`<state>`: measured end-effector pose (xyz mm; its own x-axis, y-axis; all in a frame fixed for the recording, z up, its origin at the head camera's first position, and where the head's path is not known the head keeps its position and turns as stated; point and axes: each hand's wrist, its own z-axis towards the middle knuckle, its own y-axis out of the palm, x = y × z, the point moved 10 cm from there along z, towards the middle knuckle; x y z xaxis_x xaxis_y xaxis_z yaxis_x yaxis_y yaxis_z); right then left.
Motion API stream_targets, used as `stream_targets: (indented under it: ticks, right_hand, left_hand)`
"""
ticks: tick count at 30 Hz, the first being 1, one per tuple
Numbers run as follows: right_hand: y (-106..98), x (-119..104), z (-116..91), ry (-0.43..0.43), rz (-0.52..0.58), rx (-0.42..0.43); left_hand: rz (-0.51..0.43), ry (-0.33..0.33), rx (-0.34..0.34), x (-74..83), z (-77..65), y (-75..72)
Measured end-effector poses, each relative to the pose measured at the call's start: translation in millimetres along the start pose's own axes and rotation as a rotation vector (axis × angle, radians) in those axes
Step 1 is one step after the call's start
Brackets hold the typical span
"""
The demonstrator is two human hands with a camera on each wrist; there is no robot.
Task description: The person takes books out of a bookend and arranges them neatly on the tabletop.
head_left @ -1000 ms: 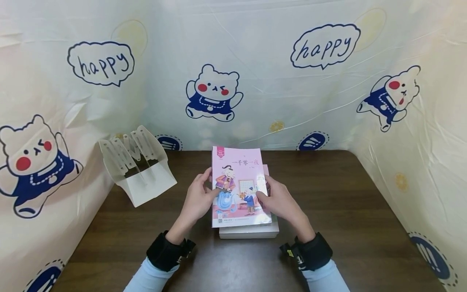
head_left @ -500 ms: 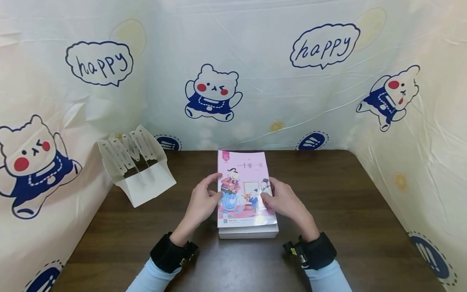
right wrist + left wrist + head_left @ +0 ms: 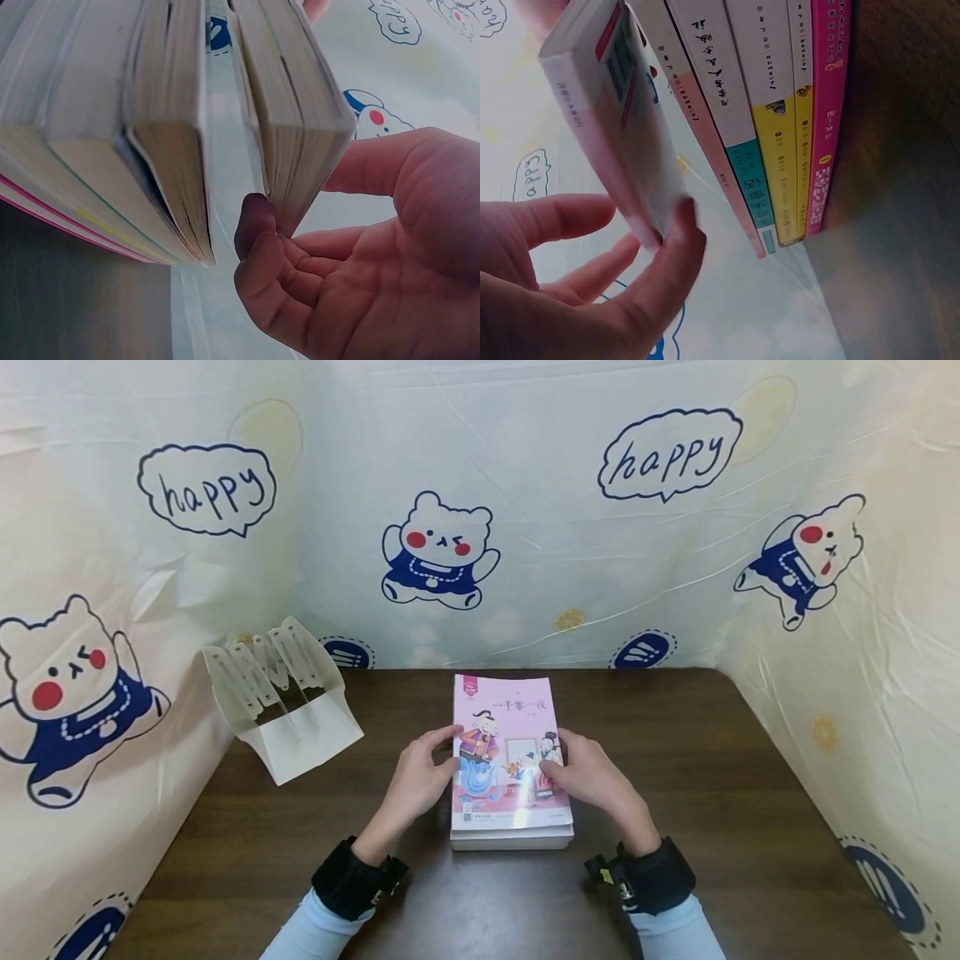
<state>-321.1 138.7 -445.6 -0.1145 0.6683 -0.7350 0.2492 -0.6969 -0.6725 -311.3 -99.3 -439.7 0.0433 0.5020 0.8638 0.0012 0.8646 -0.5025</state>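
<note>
A pink-covered book (image 3: 498, 739) with cartoon figures lies between both hands, directly over a stack of books (image 3: 512, 842) on the table. My left hand (image 3: 416, 777) holds its left, spine side, thumb above and fingers below. The right hand (image 3: 596, 772) grips the opposite edge, its thumb on the cover. In the left wrist view a gap separates the held book (image 3: 604, 112) from the stack, whose pink, teal, yellow and magenta spines (image 3: 742, 112) show. Page edges of the held book (image 3: 292, 150) stand apart from the stacked books (image 3: 97, 135) in the right wrist view.
At the back left of the brown table (image 3: 712, 793) stands a white holder (image 3: 318, 743) with slotted, strip-like upright parts. A pale cloth (image 3: 555, 543) printed with bears hangs behind and along both sides.
Both hands have brought the pink book rightward and slightly toward me, so it now lines up over the stack. Its movement over the last half second is small.
</note>
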Motion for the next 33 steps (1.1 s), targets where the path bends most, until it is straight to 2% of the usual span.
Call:
stream_targets:
  ticks: [18,22,33]
  right_hand:
    - [1.7,6.4,-0.5,0.034,-0.019,-0.039]
    - [2.7,6.5,-0.6,0.040,-0.017,-0.041]
    - [7.2,8.7,-1.5,0.061,-0.018,-0.062]
  left_hand:
    - [0.072,-0.024,-0.137,-8.7,-1.6,19.9]
    - [0.090,-0.009,-0.171,-8.5,-2.5,22.8]
    - [0.147,-0.022,-0.214,-12.5,-5.9,27.8]
